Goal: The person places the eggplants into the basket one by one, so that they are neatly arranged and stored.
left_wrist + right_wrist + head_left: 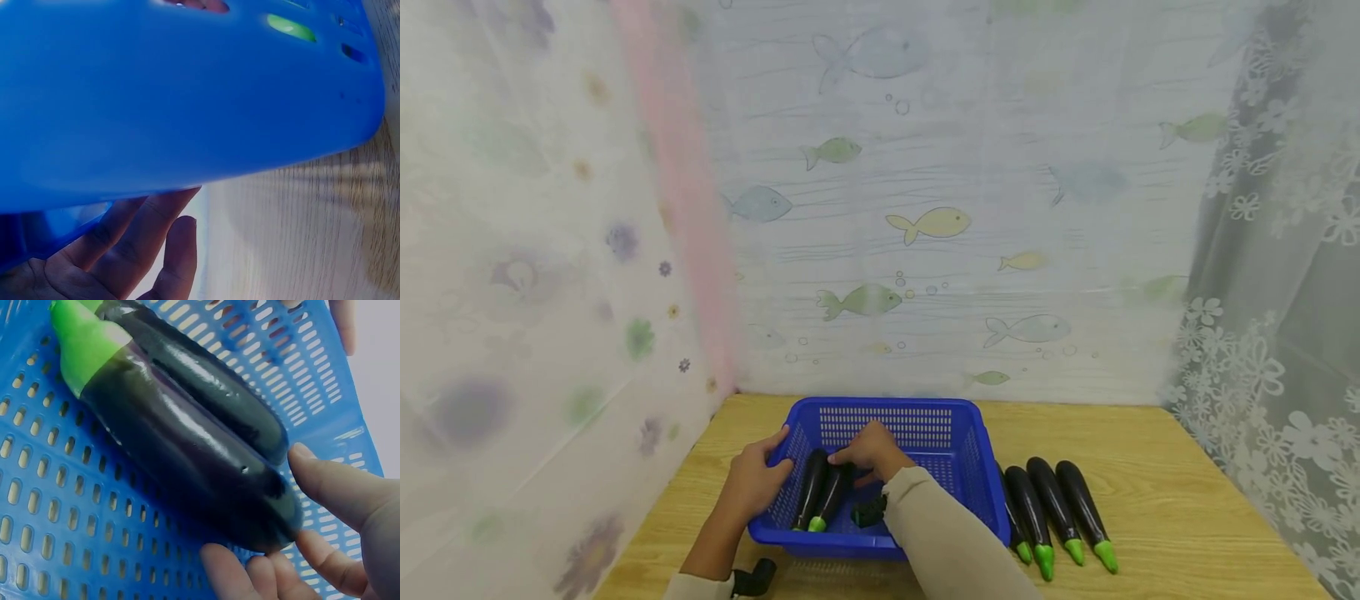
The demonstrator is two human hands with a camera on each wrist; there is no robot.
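Observation:
A blue plastic basket (880,546) with slotted walls stands on the table. Two dark eggplants with green stem ends lie side by side inside it, the left eggplant (811,487) by the left wall and the right eggplant (831,496) alongside. My left hand (752,479) holds the basket's left rim, thumb inside and other fingers outside. Inside the basket, my right hand (871,454) is at the far end of the right eggplant. In the right wrist view its fingers (228,575) touch that rounded end, while the thumb is spread apart near the other eggplant's tip.
Several more eggplants (1060,508) lie in a row on the wooden table (1180,500), right of the basket, green ends toward me. Behind the table hangs a fish-patterned curtain (940,333), with a lace curtain (1262,417) on the right.

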